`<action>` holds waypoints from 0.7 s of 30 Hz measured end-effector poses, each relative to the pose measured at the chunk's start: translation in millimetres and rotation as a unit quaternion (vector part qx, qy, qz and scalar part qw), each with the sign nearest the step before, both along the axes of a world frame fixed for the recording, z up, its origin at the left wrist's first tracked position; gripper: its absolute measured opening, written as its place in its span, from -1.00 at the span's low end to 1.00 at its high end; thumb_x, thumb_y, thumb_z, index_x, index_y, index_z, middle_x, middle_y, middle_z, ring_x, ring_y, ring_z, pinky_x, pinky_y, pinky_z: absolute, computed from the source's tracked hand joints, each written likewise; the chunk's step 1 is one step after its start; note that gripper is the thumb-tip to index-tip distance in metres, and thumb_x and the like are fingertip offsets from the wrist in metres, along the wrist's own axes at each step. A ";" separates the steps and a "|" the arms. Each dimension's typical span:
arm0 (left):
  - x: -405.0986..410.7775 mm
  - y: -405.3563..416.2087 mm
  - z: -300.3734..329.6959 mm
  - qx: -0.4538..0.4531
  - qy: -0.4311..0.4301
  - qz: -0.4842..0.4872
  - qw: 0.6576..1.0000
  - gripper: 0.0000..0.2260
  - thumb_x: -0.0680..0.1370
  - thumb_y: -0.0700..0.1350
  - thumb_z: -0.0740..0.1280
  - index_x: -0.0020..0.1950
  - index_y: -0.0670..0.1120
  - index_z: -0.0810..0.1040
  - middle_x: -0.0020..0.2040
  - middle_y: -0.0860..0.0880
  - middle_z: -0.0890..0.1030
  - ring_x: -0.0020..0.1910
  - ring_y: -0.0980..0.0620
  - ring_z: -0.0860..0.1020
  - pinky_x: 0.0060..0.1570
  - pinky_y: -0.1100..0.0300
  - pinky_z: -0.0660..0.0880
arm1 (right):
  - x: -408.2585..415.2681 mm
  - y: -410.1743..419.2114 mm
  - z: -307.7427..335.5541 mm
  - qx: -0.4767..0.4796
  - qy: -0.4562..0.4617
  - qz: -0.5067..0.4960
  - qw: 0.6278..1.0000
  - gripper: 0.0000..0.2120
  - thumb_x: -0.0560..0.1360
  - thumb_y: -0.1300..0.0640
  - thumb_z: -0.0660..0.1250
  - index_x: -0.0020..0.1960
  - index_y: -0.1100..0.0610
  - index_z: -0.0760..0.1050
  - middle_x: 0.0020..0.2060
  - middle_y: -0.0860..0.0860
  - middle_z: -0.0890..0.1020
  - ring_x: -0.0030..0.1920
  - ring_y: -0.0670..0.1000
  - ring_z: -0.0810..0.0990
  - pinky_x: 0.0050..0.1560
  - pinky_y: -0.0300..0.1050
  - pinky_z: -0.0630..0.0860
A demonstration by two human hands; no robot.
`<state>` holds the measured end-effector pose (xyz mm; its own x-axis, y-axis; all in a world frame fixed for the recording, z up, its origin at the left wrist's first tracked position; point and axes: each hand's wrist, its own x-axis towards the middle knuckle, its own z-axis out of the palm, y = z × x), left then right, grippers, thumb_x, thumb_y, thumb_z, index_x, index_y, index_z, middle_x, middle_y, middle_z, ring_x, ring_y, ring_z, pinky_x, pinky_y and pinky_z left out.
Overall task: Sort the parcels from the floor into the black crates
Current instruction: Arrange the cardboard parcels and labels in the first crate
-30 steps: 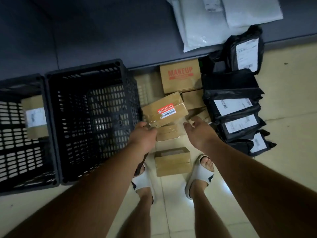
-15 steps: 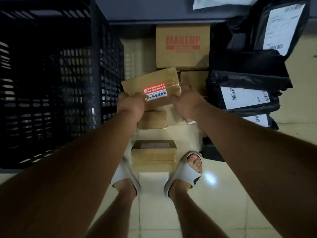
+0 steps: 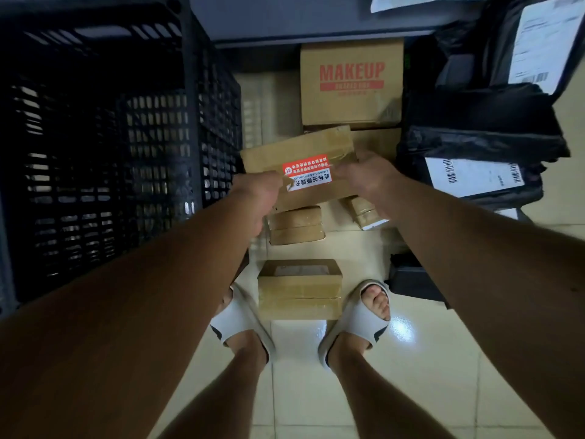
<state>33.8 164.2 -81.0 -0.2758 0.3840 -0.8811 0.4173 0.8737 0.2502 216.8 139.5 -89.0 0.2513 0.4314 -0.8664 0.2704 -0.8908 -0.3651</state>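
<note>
A parcel-sorting spot, seemingly indoors. Taped cardboard boxes (image 3: 299, 288) and black mailer bags (image 3: 474, 175) with barcode labels crowd a tiled floor (image 3: 411, 391). A black crate (image 3: 190, 90) stands alongside.

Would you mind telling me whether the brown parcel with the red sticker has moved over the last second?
Yes. The stickered parcel, gripped by the left hand and right hand, has been lifted off the pile, nearer the black crate.
</note>
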 end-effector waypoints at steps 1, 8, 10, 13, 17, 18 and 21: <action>0.6 0.6 9.6 0.003 -0.002 0.001 1.000 -0.67 0.56 -0.03 0.33 0.28 -0.12 0.53 0.02 -0.08 0.63 -0.06 -0.01 0.58 -0.14 0.15 0.50 | 1.9 -3.4 8.0 0.005 0.004 -0.015 1.000 -0.51 0.49 -0.07 0.44 0.37 0.05 0.46 0.06 0.01 0.58 0.00 0.04 0.53 -0.02 -0.14 0.41; 6.8 -5.3 88.1 0.049 -0.051 0.004 0.997 -0.72 0.55 -0.08 0.34 0.26 -0.03 0.54 0.11 -0.05 0.63 0.04 -0.05 0.61 0.02 0.12 0.56 | 18.7 -28.7 92.1 0.010 0.007 -0.091 0.996 -0.69 0.41 -0.08 0.32 0.09 0.01 0.60 0.06 0.08 0.65 0.06 0.14 0.62 0.16 0.10 0.53; 5.2 -9.5 114.2 0.065 -0.064 0.012 0.996 -0.79 0.56 -0.06 0.32 0.19 -0.01 0.55 0.04 -0.04 0.64 -0.04 -0.02 0.62 -0.09 0.15 0.57 | 20.6 -36.9 120.7 0.004 0.006 -0.143 0.990 -0.66 0.34 -0.14 0.32 0.03 0.00 0.60 0.00 0.10 0.67 0.02 0.16 0.63 0.02 0.03 0.51; -3.9 -14.0 154.9 0.086 -0.074 0.007 0.994 -0.83 0.59 0.00 0.28 0.15 0.00 0.53 -0.09 -0.01 0.64 -0.21 0.04 0.60 -0.37 0.24 0.44 | 16.2 -53.9 160.3 0.006 0.024 -0.216 0.976 -0.65 0.37 -0.18 0.35 0.01 0.03 0.61 -0.06 0.09 0.71 0.06 0.17 0.67 0.12 0.08 0.56; -20.3 -17.3 207.7 0.087 -0.098 0.012 0.991 -0.58 0.52 0.16 0.30 0.30 -0.03 0.48 0.01 -0.06 0.69 -0.10 -0.06 0.68 -0.18 0.13 0.60 | 3.8 -76.7 206.2 0.029 0.076 -0.329 0.941 -0.70 0.41 -0.12 0.43 0.03 0.04 0.63 -0.10 0.04 0.75 -0.03 0.07 0.73 0.08 0.01 0.64; -24.6 -19.1 218.8 0.089 -0.100 0.007 0.991 -0.52 0.51 0.22 0.31 0.32 -0.03 0.46 0.04 -0.05 0.69 -0.07 -0.06 0.68 -0.08 0.09 0.61 | -1.0 -82.0 216.9 0.033 0.085 -0.350 0.932 -0.65 0.40 -0.14 0.45 0.10 0.02 0.61 -0.09 0.02 0.75 -0.08 0.03 0.74 -0.05 -0.05 0.67; -36.1 -26.3 243.5 0.107 -0.087 -0.021 0.990 -0.46 0.51 0.32 0.27 0.33 -0.02 0.44 0.06 -0.02 0.65 -0.04 -0.02 0.63 0.01 0.08 0.52 | -14.9 -94.4 242.9 0.034 0.089 -0.378 0.921 -0.55 0.41 -0.27 0.42 0.21 -0.08 0.53 -0.05 -0.03 0.71 -0.09 0.01 0.73 -0.19 -0.12 0.61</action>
